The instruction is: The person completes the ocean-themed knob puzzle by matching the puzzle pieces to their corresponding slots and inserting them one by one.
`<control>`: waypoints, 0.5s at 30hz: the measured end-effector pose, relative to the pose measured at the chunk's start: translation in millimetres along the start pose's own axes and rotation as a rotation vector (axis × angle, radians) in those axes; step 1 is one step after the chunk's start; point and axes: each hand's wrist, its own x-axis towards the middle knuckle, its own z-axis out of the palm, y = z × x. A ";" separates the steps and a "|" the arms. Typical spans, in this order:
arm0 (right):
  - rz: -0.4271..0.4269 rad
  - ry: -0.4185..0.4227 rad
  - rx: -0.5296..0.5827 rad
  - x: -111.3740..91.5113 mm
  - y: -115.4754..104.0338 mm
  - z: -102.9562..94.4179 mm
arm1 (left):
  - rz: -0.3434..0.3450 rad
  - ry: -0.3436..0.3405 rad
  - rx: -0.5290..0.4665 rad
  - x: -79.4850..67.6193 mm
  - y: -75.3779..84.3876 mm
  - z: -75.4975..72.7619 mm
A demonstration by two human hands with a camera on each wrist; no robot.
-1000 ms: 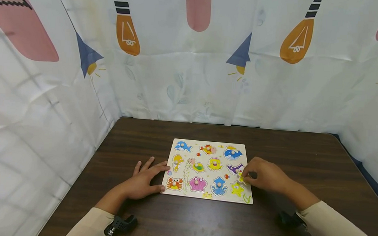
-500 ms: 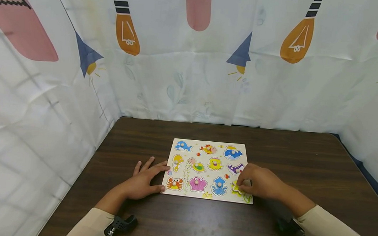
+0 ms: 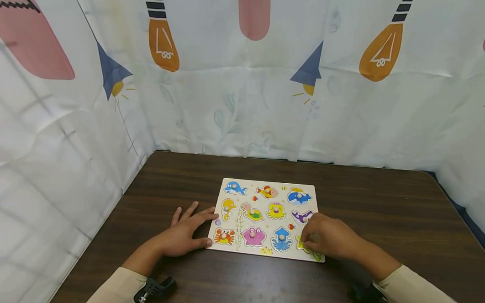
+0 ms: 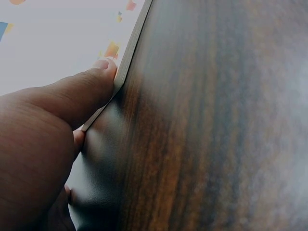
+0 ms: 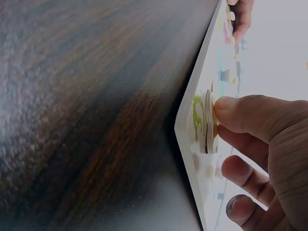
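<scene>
A wooden knob puzzle board (image 3: 254, 250) with sea animals lies flat on the dark table. My left hand (image 3: 184, 234) rests at its left edge with fingers spread, the thumb (image 4: 91, 89) lying on the lower left corner. At the lower right corner, my right hand (image 3: 330, 236) pinches the yellow star piece (image 3: 300, 244) between thumb and forefinger, mostly covering it. In the right wrist view the star piece (image 5: 209, 125) shows edge-on, close against the board, its other fingers curled loosely. Beside it is the blue squid piece (image 3: 281, 244); above is the purple fish-like piece (image 3: 300, 217).
Other knobbed pieces sit in the board, among them a pink clam (image 3: 253, 240), a red crab (image 3: 223, 239) and a turtle (image 3: 256, 216). The brown table (image 3: 183, 176) extends all round. A white printed curtain (image 3: 244, 110) hangs behind it and at the sides.
My right hand has brought the star piece from the board's right edge down and left onto the printed star, and lowered it there. My left hand has stayed still.
</scene>
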 end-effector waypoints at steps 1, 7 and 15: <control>-0.004 0.000 0.002 0.1 0.1 0.6 | 0.000 -0.001 -0.001 0.0 0.0 -0.1; -0.012 -0.009 0.006 0.0 1.6 3.0 | 0.004 -0.002 -0.009 1.2 -1.1 0.0; 0.045 0.034 -0.007 -7.5 3.6 2.5 | 0.009 -0.013 -0.024 -0.9 -3.4 -1.2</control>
